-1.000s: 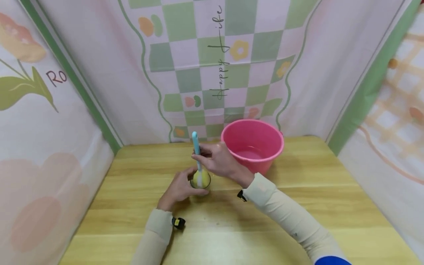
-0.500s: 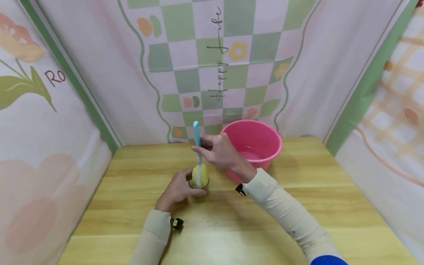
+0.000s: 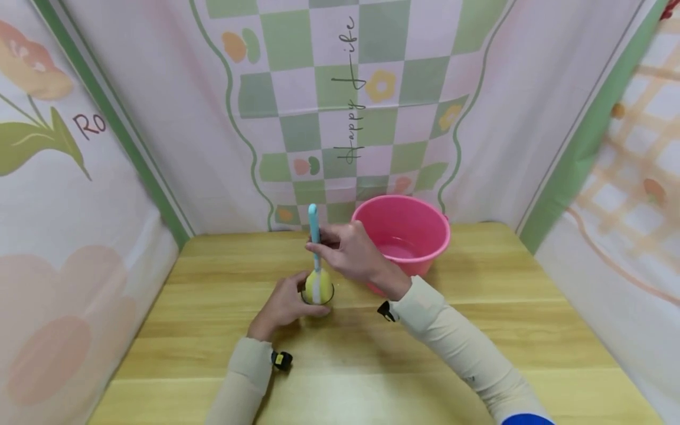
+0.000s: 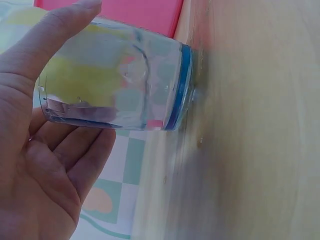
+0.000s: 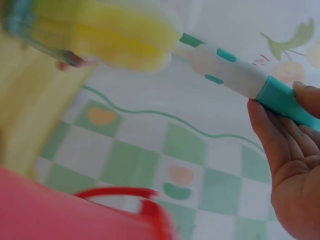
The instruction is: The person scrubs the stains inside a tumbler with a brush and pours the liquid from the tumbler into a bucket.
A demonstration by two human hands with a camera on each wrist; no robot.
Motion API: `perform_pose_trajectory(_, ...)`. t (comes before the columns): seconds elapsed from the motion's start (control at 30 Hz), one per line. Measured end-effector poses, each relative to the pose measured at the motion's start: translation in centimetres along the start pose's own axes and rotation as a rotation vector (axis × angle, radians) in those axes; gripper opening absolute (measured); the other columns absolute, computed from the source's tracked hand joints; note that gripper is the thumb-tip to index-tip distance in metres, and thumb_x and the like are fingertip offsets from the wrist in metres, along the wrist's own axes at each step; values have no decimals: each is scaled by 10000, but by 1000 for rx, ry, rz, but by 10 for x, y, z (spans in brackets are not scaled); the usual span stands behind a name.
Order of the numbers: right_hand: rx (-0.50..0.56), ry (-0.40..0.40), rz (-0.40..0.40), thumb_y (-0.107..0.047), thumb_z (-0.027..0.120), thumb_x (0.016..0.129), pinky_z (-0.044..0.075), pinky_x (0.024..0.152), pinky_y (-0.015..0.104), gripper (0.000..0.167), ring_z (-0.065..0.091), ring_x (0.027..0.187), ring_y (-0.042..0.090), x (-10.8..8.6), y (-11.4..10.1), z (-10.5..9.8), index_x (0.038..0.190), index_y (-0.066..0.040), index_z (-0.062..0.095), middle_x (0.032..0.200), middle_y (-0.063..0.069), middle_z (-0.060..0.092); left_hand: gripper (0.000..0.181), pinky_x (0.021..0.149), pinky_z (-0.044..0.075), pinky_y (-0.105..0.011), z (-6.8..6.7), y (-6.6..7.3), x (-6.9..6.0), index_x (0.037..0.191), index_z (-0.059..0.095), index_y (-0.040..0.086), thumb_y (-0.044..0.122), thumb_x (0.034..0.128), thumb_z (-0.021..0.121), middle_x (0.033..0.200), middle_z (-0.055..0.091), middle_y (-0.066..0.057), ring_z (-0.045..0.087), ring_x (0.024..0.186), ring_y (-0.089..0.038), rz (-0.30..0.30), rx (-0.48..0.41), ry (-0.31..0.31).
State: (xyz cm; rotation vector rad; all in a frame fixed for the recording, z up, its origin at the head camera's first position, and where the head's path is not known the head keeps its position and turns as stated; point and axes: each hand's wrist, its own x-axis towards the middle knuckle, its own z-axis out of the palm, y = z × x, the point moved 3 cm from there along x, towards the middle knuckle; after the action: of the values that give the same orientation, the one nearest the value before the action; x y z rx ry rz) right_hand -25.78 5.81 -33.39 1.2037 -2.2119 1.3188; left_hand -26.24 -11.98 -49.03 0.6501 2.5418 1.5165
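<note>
My left hand (image 3: 284, 302) grips a clear glass (image 4: 135, 80) near its rim, thumb on one side and fingers on the other. The glass stands on the table, with a blue tint at its base. A brush with a yellow and white sponge head (image 3: 317, 287) is partly inside it. My right hand (image 3: 353, 252) pinches the brush's teal handle (image 3: 314, 223) from the right, holding it nearly upright above the glass. In the right wrist view, part of the yellow head (image 5: 130, 37) shows outside the glass's mouth.
A pink bucket (image 3: 435, 227) stands behind and to the right of the glass, close beside my right hand and forearm. The wooden table (image 3: 212, 283) ends at a patterned cloth (image 3: 289, 38) behind, with more cloth hanging at both sides.
The brush rose in the glass between one second and half a second ago, and has since sunk slightly, with my right hand moving along. My left hand keeps its hold on the glass.
</note>
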Motion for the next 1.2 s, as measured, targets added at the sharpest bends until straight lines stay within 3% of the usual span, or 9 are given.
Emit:
perform_pose_trajectory(0.2,-13,19,17,-86,779,957,636,736,242,64,814,874,172,6,-7,-10,944,-26,760,906,95,824,606,926,565,-425,0,1,0,1243,687,240,330,725,989,1089,761,53,709,1007,-160,-6,3,0)
perform_pose_trajectory(0.4,14,-11,78,-73,757,971,622,691,224,80,808,824,170,-5,8,9,938,-1,748,887,86,816,687,885,566,-411,-1,1,0,1337,663,211,322,739,981,1079,760,48,699,972,-163,-10,11,-5)
perform_pose_trajectory(0.53,7,-24,61,-69,753,974,612,658,222,79,803,812,150,-6,11,14,918,-15,736,872,71,813,645,889,563,-410,-1,0,0,1307,672,234,322,745,977,1066,760,56,699,975,-161,1,17,-6)
perform_pose_trajectory(0.67,17,-7,30,-77,770,963,624,706,216,43,802,831,115,2,0,5,954,-36,762,881,65,814,573,885,561,-410,-1,-1,1,1226,685,263,337,740,979,1050,754,54,699,966,-166,5,10,-5)
perform_pose_trajectory(0.9,29,36,23,-62,772,956,635,753,240,53,815,865,175,7,-6,0,987,-19,769,924,103,824,542,867,555,-382,0,-2,1,1162,691,266,423,729,976,1042,746,50,680,946,-177,-7,14,-15)
perform_pose_trajectory(1.1,16,3,90,-116,739,995,561,581,194,96,755,694,109,-6,14,18,937,-40,752,782,72,781,633,864,572,-381,0,-1,0,1286,665,262,392,747,970,1081,754,51,697,966,-164,1,10,-17)
perform_pose_trajectory(1.2,7,15,80,-110,748,987,561,576,193,90,759,697,103,-6,13,18,930,-41,754,775,66,782,629,862,570,-385,0,-1,0,1278,669,262,404,744,970,1074,753,53,693,964,-159,1,16,-11)
